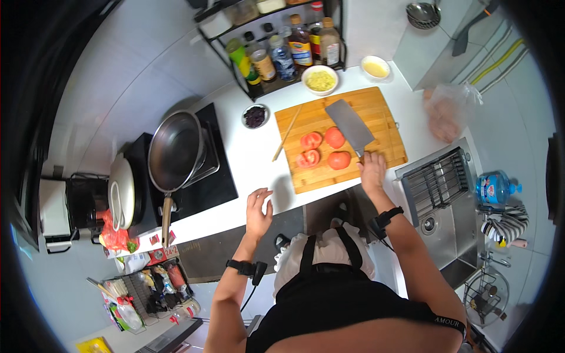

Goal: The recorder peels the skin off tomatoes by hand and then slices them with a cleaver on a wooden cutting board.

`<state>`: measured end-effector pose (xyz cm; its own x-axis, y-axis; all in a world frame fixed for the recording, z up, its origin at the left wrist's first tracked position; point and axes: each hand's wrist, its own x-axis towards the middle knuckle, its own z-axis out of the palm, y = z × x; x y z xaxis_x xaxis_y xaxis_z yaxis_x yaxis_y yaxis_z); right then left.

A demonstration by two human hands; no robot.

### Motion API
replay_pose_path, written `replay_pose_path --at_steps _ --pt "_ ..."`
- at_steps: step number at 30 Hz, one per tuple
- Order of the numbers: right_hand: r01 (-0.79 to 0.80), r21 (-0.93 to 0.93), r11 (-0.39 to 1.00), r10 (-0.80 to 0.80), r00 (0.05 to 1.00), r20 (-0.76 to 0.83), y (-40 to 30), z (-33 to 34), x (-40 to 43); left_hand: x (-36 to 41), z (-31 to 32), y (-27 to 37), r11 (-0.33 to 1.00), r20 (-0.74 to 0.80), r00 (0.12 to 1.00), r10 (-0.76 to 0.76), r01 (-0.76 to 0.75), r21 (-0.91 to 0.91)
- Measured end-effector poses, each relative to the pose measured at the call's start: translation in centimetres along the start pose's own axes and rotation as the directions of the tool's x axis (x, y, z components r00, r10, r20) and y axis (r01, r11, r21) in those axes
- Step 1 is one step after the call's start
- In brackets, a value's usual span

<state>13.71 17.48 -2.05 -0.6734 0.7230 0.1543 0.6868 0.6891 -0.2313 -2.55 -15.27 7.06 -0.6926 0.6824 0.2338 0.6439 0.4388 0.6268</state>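
A wooden cutting board (309,110) lies on the white counter, bearing several tomato pieces (339,160) and a cleaver (351,124) laid flat. My right hand (373,170) rests at the board's lower right, its fingers on or beside the cleaver's handle; whether they grip it cannot be told. My left hand (259,212) hovers near the counter's front edge, left of the board, fingers apart and holding nothing. A single chopstick (287,133) lies across the board's left edge. Past the board stands a bowl of chopped yellowish food (320,80); a small dish of dark pieces (255,116) sits to its left.
At left, a frying pan (176,150) sits over the black cooktop (220,189). Behind stands a rack of sauce bottles (300,46). A second bowl (375,68) and bagged meat (446,114) are at the back right. The steel sink (446,234) with its drying rack is at right.
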Motion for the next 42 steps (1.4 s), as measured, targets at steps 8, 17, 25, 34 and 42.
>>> replay_pose_path --at_steps 8,17,25,34,42 --pt "0.050 0.204 0.978 0.011 0.958 -0.287 -10.7 -3.2 -5.7 -15.2 -11.5 -12.3 0.986 -0.164 0.972 -0.168 0.164 -0.035" --pt "-0.533 0.631 0.564 -0.212 0.645 0.734 -35.1 -0.8 -20.9 -32.8 -24.4 -24.8 0.865 -0.307 0.810 -0.499 0.447 -0.227" --pt "-0.794 0.376 0.477 -0.448 0.148 0.882 -50.0 10.6 -26.8 -45.4 -29.5 -34.6 0.729 -0.521 0.511 -0.684 0.441 -0.524" --pt "-0.934 0.138 -0.329 -0.324 0.249 0.913 -60.4 22.2 -30.4 -54.0 -39.3 -43.8 0.599 -0.467 0.385 -0.796 0.611 -0.518" --pt "-0.671 0.258 -0.695 -0.351 0.630 0.693 -62.1 25.8 -32.6 -59.4 -45.2 -51.2 0.548 -0.388 0.402 -0.829 0.720 -0.425"
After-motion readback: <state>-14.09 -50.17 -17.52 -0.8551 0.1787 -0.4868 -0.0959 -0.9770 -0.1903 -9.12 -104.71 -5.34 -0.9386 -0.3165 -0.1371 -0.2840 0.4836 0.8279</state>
